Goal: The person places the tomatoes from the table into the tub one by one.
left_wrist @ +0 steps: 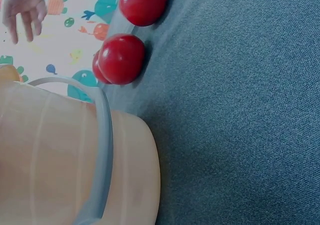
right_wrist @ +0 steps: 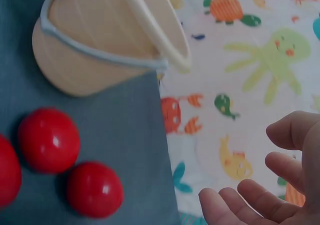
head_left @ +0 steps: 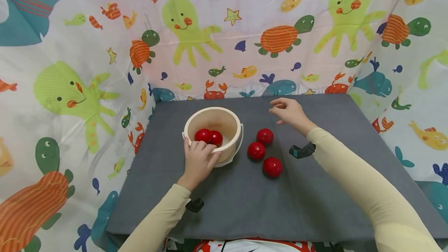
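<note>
By the look of it the work stood partway along: two red balls, one on the left (head_left: 203,135) and one on the right (head_left: 216,138), lay side by side inside the bucket (head_left: 229,154), while three more, a far ball (head_left: 265,137), a middle ball (head_left: 256,151) and a near ball (head_left: 272,167), were outside it on the grey cloth (head_left: 238,201), just to its right. Judged by that count, a little under half lay within and the rest remained loose. The left hand (head_left: 198,162) held the bucket's near rim, fingers over the edge and thumb along the outside. The right hand (head_left: 288,112) hung above the cloth beyond the loose balls, loosely parted, its fingers gently bent and nothing in them. The balls were round, smooth and glossy, each catching a small bright highlight; they sat close together, though whether they all touched was hard to tell. The bucket looked like cream plastic, round-mouthed and narrowing toward its base, with faint bands about its wall and a slim, pale curved handle (left_wrist: 104,140) lowered against its side. The cloth showed a fine woven grain and soft creases. Behind it hung a thin, lightly rippled curtain (head_left: 206,77) printed with cartoon sea animals.
</note>
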The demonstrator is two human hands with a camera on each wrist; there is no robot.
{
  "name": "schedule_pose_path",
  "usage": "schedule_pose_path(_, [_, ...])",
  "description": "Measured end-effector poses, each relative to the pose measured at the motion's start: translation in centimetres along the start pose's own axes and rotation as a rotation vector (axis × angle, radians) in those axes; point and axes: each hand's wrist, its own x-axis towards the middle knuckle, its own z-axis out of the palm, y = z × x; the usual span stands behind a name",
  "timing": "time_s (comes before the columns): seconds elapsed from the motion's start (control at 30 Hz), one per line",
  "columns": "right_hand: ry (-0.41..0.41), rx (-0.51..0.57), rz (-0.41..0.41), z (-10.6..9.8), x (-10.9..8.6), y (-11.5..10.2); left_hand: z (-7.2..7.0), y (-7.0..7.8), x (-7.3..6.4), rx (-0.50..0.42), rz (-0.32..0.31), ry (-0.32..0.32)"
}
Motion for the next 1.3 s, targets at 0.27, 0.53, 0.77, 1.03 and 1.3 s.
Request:
schedule_pose_path(0.27, [0.024,-0.008,0.055,-1.8,-0.7,3.3,-0.1,-0.3,0.1,0.002,0.001,0.006])
schedule_pose_path(0.53, [0.022,0.004,0.089,-1.6,-1.2,5.7,0.0,-0.3,0.1,0.002,-0.003,0.003])
schedule_pose_path(0.77, [0.035,0.032,0.119,-0.2,-1.1,7.6,0.1,-0.3,0.0,-0.001,-0.005,0.01])
schedule_pose_path(1.03, [0.016,0.065,0.147,1.9,-1.1,9.2,0.4,-0.3,-0.2,0.002,-0.011,0.008])
schedule_pose_path(1.3, [-0.015,0.078,0.193,3.6,-0.7,9.7,0.2,-0.2,-0.1,-0.004,-0.012,0.0])
